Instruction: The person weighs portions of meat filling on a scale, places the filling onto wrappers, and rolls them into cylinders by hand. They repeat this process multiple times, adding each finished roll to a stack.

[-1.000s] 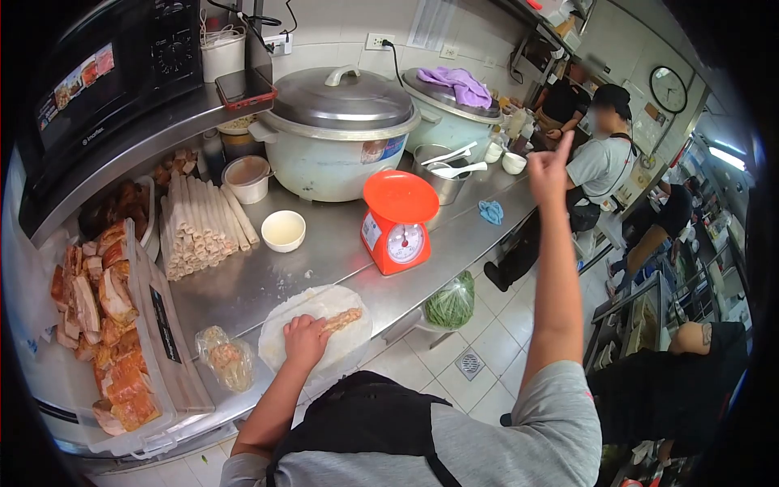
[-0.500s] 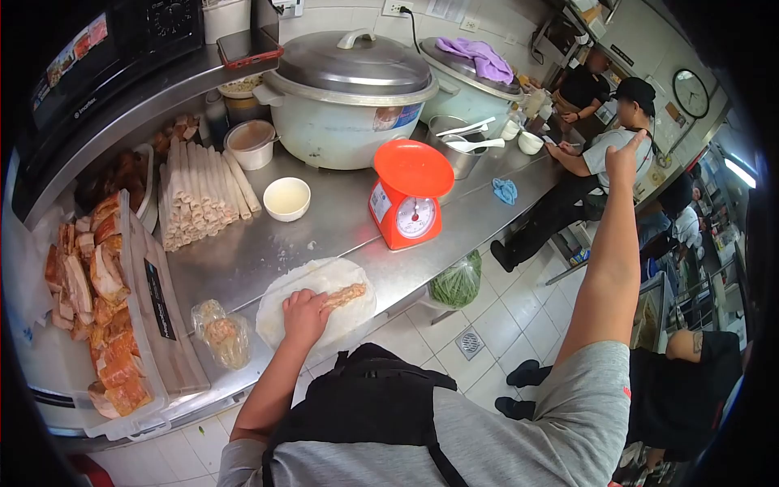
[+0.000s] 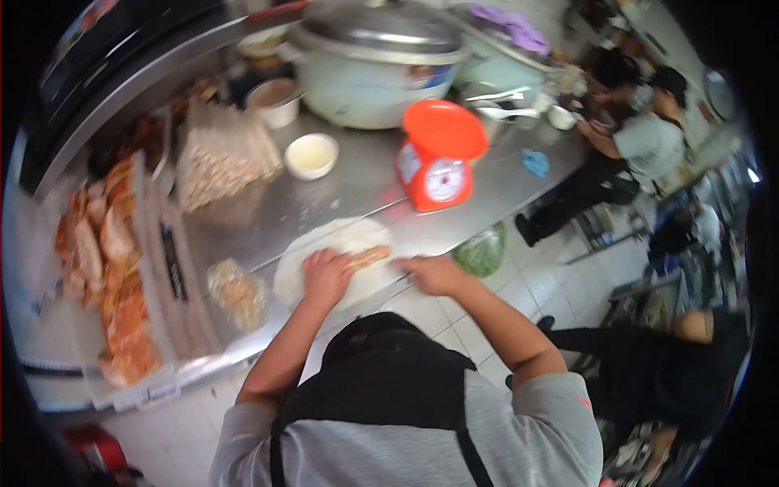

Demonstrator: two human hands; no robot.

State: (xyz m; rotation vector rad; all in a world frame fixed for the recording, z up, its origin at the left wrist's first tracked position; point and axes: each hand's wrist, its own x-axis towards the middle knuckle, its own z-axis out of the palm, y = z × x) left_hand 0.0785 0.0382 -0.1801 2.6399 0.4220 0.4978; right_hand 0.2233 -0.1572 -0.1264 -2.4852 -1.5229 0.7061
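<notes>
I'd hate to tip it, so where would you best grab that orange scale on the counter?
Probably by its boxy body, below the round pan, one hand on each side. The scale stands upright, and its pan overhangs the body and looks loose enough to lift off. Coming from the counter's front edge seems easiest, since the big pot crowds it from behind.

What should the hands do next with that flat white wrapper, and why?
Probably fold the near edge of the wrapper over the filling and start rolling. The left hand already presses on one end of the filling, the right hand sits at the wrapper's other side, and the wrapper lies flat and open.
</notes>
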